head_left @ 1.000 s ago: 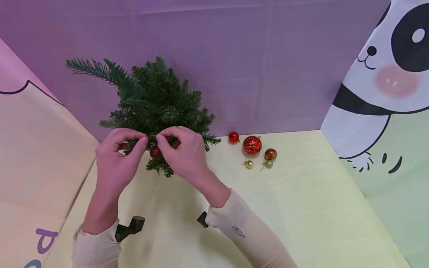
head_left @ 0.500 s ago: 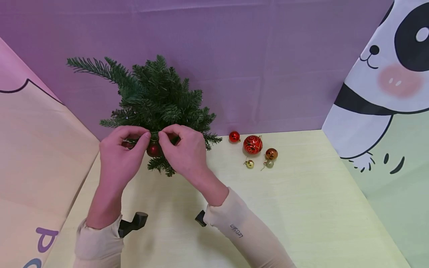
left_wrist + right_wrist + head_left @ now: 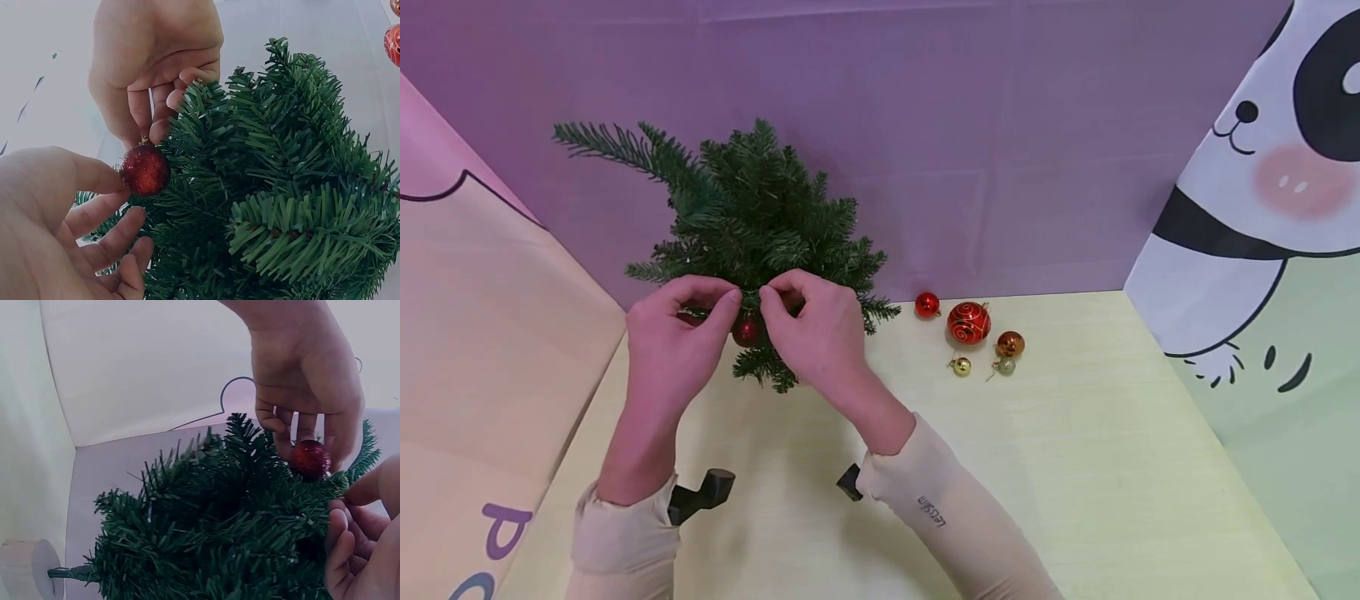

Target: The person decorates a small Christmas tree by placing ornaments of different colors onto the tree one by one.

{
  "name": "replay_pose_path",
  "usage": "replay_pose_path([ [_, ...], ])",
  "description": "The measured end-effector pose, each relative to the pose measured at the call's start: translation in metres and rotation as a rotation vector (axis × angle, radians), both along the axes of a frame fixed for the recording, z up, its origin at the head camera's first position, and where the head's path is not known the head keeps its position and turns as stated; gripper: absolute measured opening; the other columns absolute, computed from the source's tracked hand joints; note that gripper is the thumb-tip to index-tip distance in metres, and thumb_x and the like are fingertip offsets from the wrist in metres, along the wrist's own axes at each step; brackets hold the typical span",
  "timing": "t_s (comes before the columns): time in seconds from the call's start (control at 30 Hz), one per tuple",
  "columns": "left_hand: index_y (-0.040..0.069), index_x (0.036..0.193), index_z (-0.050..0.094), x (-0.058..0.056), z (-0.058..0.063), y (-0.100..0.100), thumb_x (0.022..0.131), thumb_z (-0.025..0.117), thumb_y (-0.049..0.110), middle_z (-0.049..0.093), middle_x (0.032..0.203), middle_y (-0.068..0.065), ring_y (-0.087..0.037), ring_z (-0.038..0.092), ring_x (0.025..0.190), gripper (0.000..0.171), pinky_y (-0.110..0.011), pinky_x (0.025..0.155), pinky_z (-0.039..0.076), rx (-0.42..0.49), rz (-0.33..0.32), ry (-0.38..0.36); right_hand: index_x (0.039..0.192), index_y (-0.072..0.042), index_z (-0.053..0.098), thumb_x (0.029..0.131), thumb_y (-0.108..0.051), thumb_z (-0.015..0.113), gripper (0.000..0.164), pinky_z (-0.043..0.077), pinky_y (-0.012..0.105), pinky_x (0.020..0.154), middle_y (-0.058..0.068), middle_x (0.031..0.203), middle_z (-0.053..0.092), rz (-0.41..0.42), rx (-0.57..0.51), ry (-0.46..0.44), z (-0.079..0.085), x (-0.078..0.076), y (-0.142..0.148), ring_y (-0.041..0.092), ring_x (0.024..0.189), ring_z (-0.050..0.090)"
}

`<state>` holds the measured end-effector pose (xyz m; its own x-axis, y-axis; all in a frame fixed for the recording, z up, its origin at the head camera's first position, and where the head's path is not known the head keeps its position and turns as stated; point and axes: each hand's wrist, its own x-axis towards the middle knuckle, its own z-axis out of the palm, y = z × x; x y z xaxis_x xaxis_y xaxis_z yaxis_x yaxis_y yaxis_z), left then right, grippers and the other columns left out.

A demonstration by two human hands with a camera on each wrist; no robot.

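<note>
A glittery red bauble [image 3: 145, 170] hangs at the front of a small green artificial Christmas tree [image 3: 767, 200], between my two hands. With thumb and forefinger my left hand [image 3: 673, 337] pinches a thin string above the bauble, at a branch. My right hand [image 3: 816, 333] pinches the string from the other side, fingertips close to the left ones. In the right wrist view the bauble [image 3: 310, 459] shows beside the left hand's fingers. The string itself is mostly hidden by fingertips and needles.
On the table [image 3: 1075, 433], right of the tree, lie a red bauble [image 3: 927, 305], a larger swirl-patterned red bauble [image 3: 968, 322], a copper bauble [image 3: 1011, 344] and small gold [image 3: 961, 367] and pale [image 3: 1005, 367] baubles. A purple backdrop [image 3: 1037, 150] stands behind.
Both hands have shifted slightly up and right in the head view, and their fingertips are a little closer together. The string stretched between them shows less. The view itself has shifted slightly.
</note>
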<state>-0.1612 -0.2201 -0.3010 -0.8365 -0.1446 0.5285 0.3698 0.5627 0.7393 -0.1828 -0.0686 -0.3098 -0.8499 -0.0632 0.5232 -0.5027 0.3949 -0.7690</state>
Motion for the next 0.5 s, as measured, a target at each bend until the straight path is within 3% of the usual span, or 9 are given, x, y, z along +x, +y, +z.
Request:
replay_pose_path([
  [0.33, 0.003, 0.097, 0.074, -0.0002, -0.0023, 0.0004, 0.092, 0.067, 0.015, 0.064, 0.079, 0.01, -0.01, 0.057, 0.072, 0.015, -0.02, 0.061, 0.044, 0.052, 0.009, -0.007, 0.09, -0.015, 0.074, 0.094, -0.021, 0.065, 0.011, 0.042, 0.022, 0.049, -0.013, 0.068, 0.061, 0.022, -0.021, -0.013, 0.003, -0.0005, 0.0009, 0.001, 0.047, 0.047],
  [0.5, 0.002, 0.097, 0.073, 0.0003, -0.004, 0.0024, 0.093, 0.066, 0.016, 0.065, 0.08, 0.004, -0.011, 0.057, 0.074, 0.016, -0.021, 0.062, 0.044, 0.063, 0.004, 0.012, 0.091, -0.015, 0.074, 0.094, -0.022, 0.064, 0.012, 0.043, 0.023, 0.05, -0.012, 0.069, 0.062, 0.038, -0.021, -0.01, 0.0017, -0.0018, 0.0022, 0.002, 0.048, 0.049],
])
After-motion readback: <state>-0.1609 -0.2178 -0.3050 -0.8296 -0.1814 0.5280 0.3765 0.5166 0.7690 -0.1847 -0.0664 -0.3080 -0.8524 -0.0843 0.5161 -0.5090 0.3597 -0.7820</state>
